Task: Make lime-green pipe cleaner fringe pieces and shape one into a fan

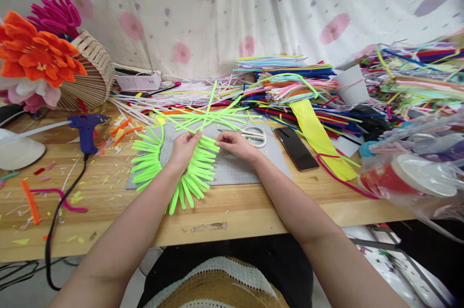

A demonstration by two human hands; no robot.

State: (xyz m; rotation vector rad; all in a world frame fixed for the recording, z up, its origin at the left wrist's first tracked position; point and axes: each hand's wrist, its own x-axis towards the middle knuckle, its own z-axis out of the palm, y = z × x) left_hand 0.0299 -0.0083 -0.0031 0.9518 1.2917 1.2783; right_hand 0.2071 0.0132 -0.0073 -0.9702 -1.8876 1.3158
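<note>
A curved fringe of bright green pipe cleaners (147, 158) hangs in a U shape over the grey cutting mat (239, 172). My left hand (184, 149) pinches its upper right end, where a long green stem sticks up. Close by on the right, my right hand (235, 145) has its fingertips pressed together at the tip of one fringe loop. Loose green pipe cleaners (224, 117) lie crossed on the mat beyond both hands. White-handled scissors (257, 137) rest just behind my right hand.
A blue glue gun (87, 131) with a black cord stands at the left, near a basket (90, 71) of fuzzy flowers. A phone (296, 148) and a yellow strip (322, 139) lie right of the mat. Pipe cleaner bundles (290, 83) line the back; a plastic-wrapped red tub (384, 177) sits right.
</note>
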